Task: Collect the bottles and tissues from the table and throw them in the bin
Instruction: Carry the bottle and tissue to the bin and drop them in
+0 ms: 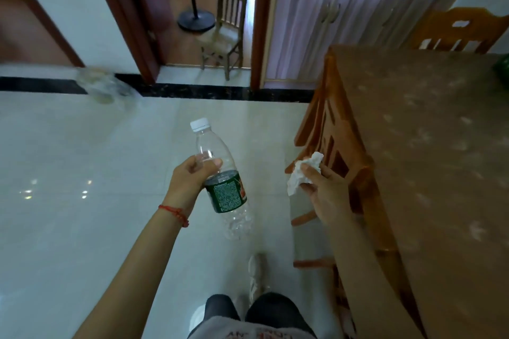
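Observation:
My left hand [192, 176] grips a clear plastic bottle [220, 173] with a white cap and a green label, held over the tiled floor, cap pointing away from me. My right hand [327, 190] pinches a crumpled white tissue [303, 173] beside the table's left edge. The table [429, 132] with a brown patterned cover fills the right side. Against the far wall on the left stands a blurred bin lined with a clear bag [103, 87]. A green object [502, 67] shows at the table's far right edge.
An orange wooden chair [330, 129] is tucked at the table's left side, another [457, 33] at its far end. A small wooden chair [225, 36] and a black lamp base [196, 21] stand in the doorway ahead. Glossy tiled floor stretches to the left.

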A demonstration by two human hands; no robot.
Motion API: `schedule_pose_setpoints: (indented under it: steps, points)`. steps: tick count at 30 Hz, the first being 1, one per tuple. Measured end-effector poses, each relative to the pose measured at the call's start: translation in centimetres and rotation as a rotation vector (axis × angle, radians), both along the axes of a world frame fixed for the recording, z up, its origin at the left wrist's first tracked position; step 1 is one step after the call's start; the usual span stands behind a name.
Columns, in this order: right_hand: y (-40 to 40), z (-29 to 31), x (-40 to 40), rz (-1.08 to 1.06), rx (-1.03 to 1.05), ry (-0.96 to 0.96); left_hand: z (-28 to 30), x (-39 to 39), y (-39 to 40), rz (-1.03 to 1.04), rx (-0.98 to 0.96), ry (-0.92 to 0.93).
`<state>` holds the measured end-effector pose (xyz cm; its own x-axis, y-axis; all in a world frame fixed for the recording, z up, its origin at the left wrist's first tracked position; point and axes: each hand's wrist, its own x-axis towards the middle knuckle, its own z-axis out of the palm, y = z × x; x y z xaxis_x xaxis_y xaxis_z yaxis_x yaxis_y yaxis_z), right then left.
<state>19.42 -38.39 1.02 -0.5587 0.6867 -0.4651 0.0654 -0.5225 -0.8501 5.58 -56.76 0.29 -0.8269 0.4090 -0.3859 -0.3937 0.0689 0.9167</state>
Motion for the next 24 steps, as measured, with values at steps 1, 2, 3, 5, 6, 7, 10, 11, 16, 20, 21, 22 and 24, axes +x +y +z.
schedule_pose_setpoints:
  steps: [1, 2, 3, 5, 6, 7, 10, 11, 16, 20, 21, 22, 24]
  points:
    - [0.2, -0.3, -1.0, 0.029, 0.003, 0.001, -0.3, -0.6, -0.3, 0.024, -0.009, -0.005]
    - [0.4, -0.4, -2.0, 0.053, 0.005, 0.002, -0.6, -1.2, -0.5, 0.048, -0.019, -0.008]
    - [0.7, -0.7, -3.0, 0.07, 0.007, 0.003, -0.9, -1.9, -0.5, 0.069, -0.026, -0.009]
    - [1.6, -1.3, -4.9, 0.103, 0.005, 0.014, -1.5, -3.3, 0.0, 0.094, -0.047, -0.005]
    - [2.3, -1.6, -5.8, 0.121, 0.005, 0.018, -1.7, -4.0, 0.4, 0.102, -0.057, -0.005]
    - [3.0, -1.8, -6.7, 0.134, 0.005, 0.019, -1.8, -4.8, 1.0, 0.111, -0.063, -0.006]
    - [5.7, -2.2, -9.6, 0.146, -0.017, 0.016, -1.9, -7.5, 3.4, 0.138, -0.071, -0.004]
    - [6.6, -2.2, -10.5, 0.145, -0.025, 0.015, -1.7, -8.4, 4.4, 0.147, -0.071, -0.004]
    - [10.8, -2.0, -14.8, 0.167, -0.05, -0.012, -1.3, -12.7, 8.5, 0.162, -0.065, 0.008]
    - [13.6, -2.2, -18.6, 0.166, -0.068, -0.035, -1.8, -16.7, 11.3, 0.165, -0.064, -0.001]
    - [14.3, -2.3, -19.7, 0.151, -0.07, -0.041, -2.0, -17.8, 12.1, 0.165, -0.061, -0.001]
    - [15.1, -2.4, -20.8, 0.129, -0.081, -0.037, -2.2, -19.2, 12.9, 0.162, -0.059, 0.0]
    - [16.7, -2.7, -23.3, 0.089, -0.103, -0.024, -2.5, -22.1, 14.8, 0.149, -0.052, 0.005]
